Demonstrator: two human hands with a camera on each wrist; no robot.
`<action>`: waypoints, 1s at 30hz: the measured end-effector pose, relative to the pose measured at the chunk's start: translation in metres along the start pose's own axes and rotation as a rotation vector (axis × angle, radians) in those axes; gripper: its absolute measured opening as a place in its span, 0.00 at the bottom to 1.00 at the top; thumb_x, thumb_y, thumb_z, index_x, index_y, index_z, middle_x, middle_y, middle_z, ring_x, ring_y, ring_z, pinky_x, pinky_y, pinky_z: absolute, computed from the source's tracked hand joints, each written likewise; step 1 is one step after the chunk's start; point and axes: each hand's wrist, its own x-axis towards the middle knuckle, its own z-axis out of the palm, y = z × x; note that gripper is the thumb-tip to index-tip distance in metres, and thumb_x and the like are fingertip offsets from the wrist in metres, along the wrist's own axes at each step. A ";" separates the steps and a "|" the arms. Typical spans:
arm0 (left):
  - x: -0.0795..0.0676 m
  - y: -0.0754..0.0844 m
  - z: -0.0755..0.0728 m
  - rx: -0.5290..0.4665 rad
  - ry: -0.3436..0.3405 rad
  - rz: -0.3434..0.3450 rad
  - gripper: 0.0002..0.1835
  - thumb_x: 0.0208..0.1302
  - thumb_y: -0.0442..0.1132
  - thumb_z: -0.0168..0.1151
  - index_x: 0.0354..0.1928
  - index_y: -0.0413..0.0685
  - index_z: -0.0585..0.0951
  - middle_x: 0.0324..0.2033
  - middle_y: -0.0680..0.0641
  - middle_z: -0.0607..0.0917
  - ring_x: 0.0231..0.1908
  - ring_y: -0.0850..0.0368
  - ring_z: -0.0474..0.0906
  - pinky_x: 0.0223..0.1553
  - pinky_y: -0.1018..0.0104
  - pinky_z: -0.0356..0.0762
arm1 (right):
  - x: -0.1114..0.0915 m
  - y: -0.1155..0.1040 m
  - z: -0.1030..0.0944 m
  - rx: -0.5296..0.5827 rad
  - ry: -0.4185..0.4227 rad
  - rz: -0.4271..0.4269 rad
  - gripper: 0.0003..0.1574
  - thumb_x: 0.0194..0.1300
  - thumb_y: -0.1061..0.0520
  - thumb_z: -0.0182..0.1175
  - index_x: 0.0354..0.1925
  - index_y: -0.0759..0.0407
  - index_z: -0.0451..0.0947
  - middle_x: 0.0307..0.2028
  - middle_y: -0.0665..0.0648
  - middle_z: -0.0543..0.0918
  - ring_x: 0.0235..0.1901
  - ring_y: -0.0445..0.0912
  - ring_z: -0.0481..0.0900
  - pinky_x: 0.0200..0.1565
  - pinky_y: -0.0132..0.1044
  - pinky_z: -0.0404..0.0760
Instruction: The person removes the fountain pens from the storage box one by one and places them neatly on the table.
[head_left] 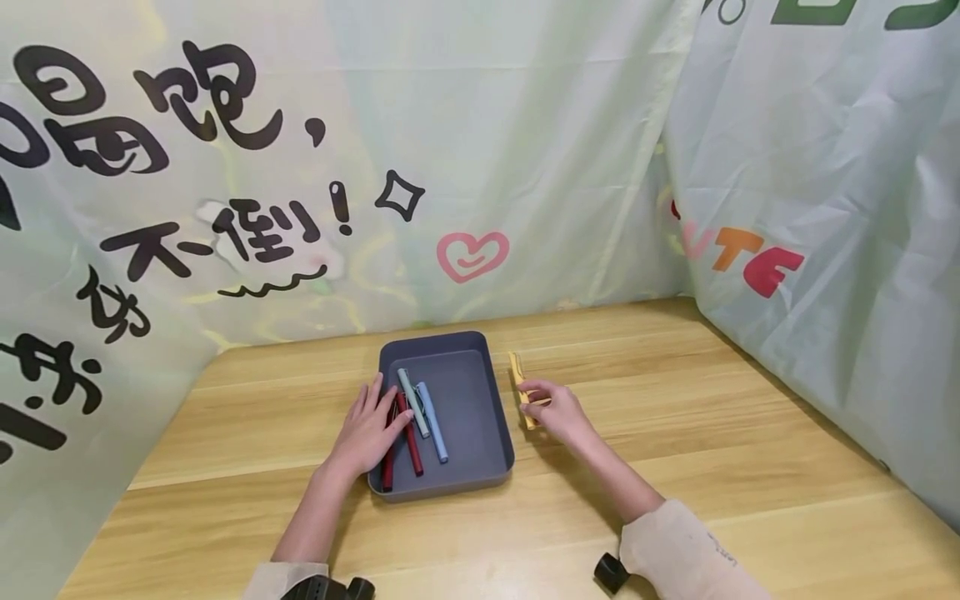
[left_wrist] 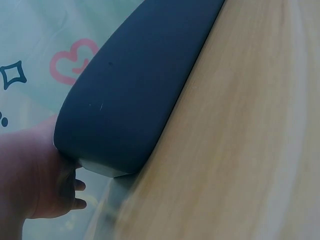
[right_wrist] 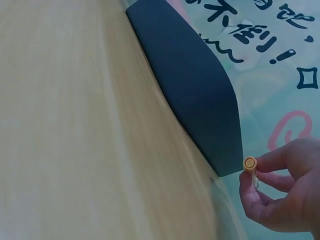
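Note:
A dark blue-grey tray [head_left: 472, 417] lies on the table, holding a light blue pen [head_left: 433, 425], a grey-green pen [head_left: 414, 404] and two dark red pens, one red pen [head_left: 410, 437] beside the other. My left hand [head_left: 365, 437] rests over the tray's left rim with spread fingers, its thumb above the red pens and partly covering them. To the right of the tray, my right hand [head_left: 557, 410] pinches a yellow pen [head_left: 516, 369] between thumb and fingers. In the right wrist view the yellow pen [right_wrist: 250, 163] points its round end at the camera.
A wooden table [head_left: 675, 400] extends on both sides of the tray. Behind it hangs a pale printed cloth [head_left: 525, 125] with black characters and a pink heart, and a second cloth [head_left: 847, 208] closes off the right side.

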 end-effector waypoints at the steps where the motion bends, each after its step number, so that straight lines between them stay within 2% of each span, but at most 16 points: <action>1: 0.000 0.000 0.001 -0.003 -0.001 -0.002 0.37 0.69 0.59 0.39 0.69 0.38 0.57 0.70 0.38 0.40 0.66 0.35 0.34 0.61 0.39 0.40 | 0.000 0.001 0.000 0.000 -0.001 0.009 0.18 0.55 0.72 0.60 0.47 0.70 0.77 0.36 0.62 0.79 0.31 0.49 0.79 0.28 0.35 0.78; 9: 0.005 -0.001 0.001 -0.016 0.007 0.001 0.37 0.68 0.59 0.40 0.69 0.39 0.57 0.70 0.39 0.40 0.66 0.35 0.35 0.61 0.38 0.40 | 0.004 0.010 0.000 -0.016 -0.007 0.045 0.18 0.56 0.70 0.60 0.47 0.69 0.77 0.37 0.63 0.78 0.30 0.48 0.78 0.27 0.34 0.76; 16: 0.009 -0.001 -0.003 -0.016 0.017 0.005 0.36 0.69 0.58 0.41 0.69 0.39 0.57 0.70 0.39 0.40 0.66 0.35 0.35 0.61 0.39 0.40 | 0.010 0.011 0.000 -0.053 -0.012 0.043 0.18 0.57 0.68 0.60 0.48 0.67 0.77 0.38 0.62 0.79 0.31 0.46 0.77 0.27 0.32 0.76; 25: 0.007 -0.002 -0.005 -0.015 0.004 -0.007 0.37 0.68 0.59 0.40 0.69 0.39 0.56 0.70 0.39 0.39 0.66 0.36 0.35 0.61 0.39 0.40 | 0.011 0.015 0.003 -0.198 0.025 -0.078 0.17 0.54 0.65 0.62 0.45 0.65 0.80 0.34 0.58 0.82 0.32 0.48 0.80 0.27 0.32 0.75; 30: 0.007 -0.003 -0.002 -0.013 -0.006 -0.008 0.37 0.69 0.59 0.40 0.69 0.39 0.56 0.70 0.39 0.39 0.66 0.36 0.35 0.61 0.40 0.40 | 0.008 0.018 0.005 -0.223 0.045 -0.106 0.17 0.52 0.66 0.62 0.44 0.65 0.81 0.33 0.58 0.82 0.33 0.48 0.80 0.29 0.33 0.76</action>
